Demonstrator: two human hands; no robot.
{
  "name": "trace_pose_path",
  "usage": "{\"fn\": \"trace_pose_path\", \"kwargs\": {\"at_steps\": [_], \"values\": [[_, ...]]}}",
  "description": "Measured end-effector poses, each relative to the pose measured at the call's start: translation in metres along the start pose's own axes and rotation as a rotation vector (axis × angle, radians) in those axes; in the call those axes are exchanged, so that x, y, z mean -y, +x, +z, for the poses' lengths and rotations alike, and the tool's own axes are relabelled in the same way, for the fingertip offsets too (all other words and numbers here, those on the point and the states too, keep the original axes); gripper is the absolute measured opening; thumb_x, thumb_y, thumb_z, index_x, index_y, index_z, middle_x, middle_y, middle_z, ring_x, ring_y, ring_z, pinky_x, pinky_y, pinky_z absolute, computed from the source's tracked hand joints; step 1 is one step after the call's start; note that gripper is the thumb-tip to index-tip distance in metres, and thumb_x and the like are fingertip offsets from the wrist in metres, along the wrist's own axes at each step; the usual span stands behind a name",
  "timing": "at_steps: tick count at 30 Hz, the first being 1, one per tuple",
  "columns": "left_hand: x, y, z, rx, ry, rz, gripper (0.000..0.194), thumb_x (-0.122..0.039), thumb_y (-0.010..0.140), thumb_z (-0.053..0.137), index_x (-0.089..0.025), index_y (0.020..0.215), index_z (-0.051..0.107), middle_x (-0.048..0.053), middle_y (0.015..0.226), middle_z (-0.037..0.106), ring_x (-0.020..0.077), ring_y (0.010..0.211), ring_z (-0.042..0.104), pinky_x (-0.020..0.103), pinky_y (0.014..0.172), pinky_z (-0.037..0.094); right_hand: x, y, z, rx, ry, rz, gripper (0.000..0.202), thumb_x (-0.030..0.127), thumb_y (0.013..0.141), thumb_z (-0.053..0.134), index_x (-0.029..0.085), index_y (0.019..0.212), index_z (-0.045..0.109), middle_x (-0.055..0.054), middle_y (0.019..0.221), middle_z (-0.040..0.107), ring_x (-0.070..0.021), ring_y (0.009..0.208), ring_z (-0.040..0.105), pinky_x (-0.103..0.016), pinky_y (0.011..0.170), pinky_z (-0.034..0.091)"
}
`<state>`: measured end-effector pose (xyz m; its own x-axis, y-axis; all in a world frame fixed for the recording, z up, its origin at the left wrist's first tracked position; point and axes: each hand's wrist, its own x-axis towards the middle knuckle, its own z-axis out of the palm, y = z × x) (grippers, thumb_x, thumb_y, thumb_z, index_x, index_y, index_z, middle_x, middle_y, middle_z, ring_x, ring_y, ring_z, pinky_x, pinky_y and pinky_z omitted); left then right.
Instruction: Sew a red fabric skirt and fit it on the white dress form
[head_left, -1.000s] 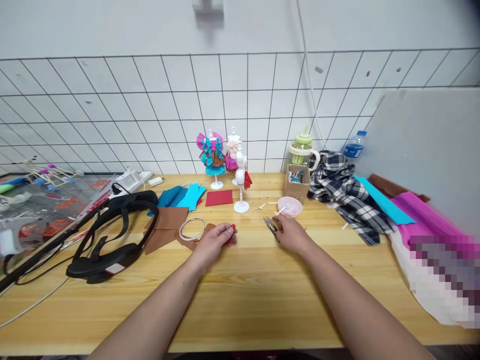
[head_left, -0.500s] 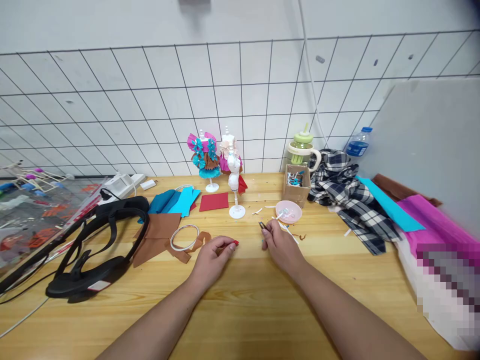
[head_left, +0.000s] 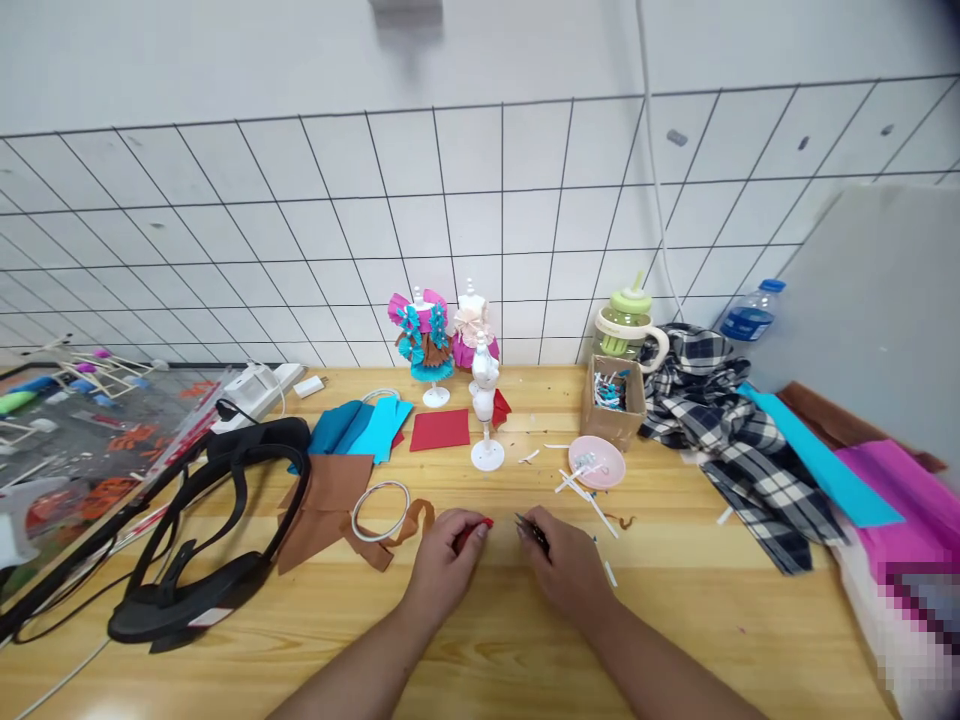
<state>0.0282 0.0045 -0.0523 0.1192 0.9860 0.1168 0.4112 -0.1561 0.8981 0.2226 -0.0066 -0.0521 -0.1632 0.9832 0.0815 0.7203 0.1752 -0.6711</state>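
My left hand (head_left: 447, 562) is closed, with a small piece of red paper (head_left: 487, 522) pinched between thumb and fingertips. Facing it, my right hand (head_left: 571, 568) closes round a small dark tool with a pointed tip (head_left: 531, 530); its exact kind is unclear. The tip points left toward the red paper, a short gap apart. Beyond both hands stands a bare white mini mannequin (head_left: 486, 400) on a round base. A flat red sheet (head_left: 439, 430) lies to its left.
Left are brown paper (head_left: 322, 500), a white ring (head_left: 381, 512) and a black headset (head_left: 217, 540). Two dressed mannequins stand behind. On the right are a pink dish (head_left: 611, 462), white strips, a cardboard box (head_left: 613, 420), a cup (head_left: 630, 325) and plaid cloth (head_left: 697, 390).
The view has shifted, so the tabletop things appear lower and farther right. My hands have come closer together, and the tool's tip now points toward the red paper.
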Motion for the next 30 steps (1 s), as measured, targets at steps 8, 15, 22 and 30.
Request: {"fn": "trace_pose_path", "kwargs": {"at_steps": [8, 15, 22, 30], "values": [[-0.002, 0.001, -0.003, -0.022, -0.11, -0.035, 0.016, -0.033, 0.083, 0.062, -0.02, 0.082, 0.072, 0.007, 0.083, 0.07, 0.0214, 0.081, 0.062, 0.032, 0.076, 0.047, 0.009, -0.004, -0.002, 0.033, 0.04, -0.035, 0.028, 0.038, 0.1, 0.026, 0.021, 0.1, 0.049, -0.004, 0.085, 0.068, -0.0198, 0.078, 0.063, -0.027, 0.065, 0.035], [0.0, -0.001, -0.01, -0.056, -0.355, -0.159, 0.019, -0.037, 0.078, 0.067, -0.018, 0.08, 0.071, 0.005, 0.077, 0.069, 0.0197, 0.078, 0.062, 0.03, 0.077, 0.047, 0.04, -0.006, 0.013, 0.087, -0.021, 0.098, 0.034, 0.04, 0.102, 0.018, 0.023, 0.098, 0.048, -0.003, 0.081, 0.07, -0.0199, 0.072, 0.065, -0.026, 0.057, 0.029], [-0.002, -0.002, -0.009, 0.043, -0.378, -0.158, 0.02, -0.038, 0.079, 0.067, -0.018, 0.08, 0.07, 0.005, 0.076, 0.068, 0.019, 0.076, 0.061, 0.029, 0.074, 0.047, 0.039, -0.014, 0.021, 0.103, -0.081, -0.003, 0.031, 0.04, 0.101, 0.023, 0.022, 0.1, 0.049, -0.002, 0.079, 0.071, -0.0184, 0.067, 0.065, -0.027, 0.055, 0.026], [-0.004, -0.003, -0.005, 0.094, -0.292, -0.117, 0.017, -0.035, 0.079, 0.068, -0.019, 0.081, 0.073, 0.007, 0.082, 0.07, 0.0214, 0.081, 0.063, 0.031, 0.077, 0.047, 0.036, -0.012, 0.018, 0.095, -0.068, 0.0, 0.038, 0.042, 0.102, 0.019, 0.022, 0.099, 0.05, -0.003, 0.078, 0.07, -0.0192, 0.068, 0.065, -0.027, 0.056, 0.028]]}}
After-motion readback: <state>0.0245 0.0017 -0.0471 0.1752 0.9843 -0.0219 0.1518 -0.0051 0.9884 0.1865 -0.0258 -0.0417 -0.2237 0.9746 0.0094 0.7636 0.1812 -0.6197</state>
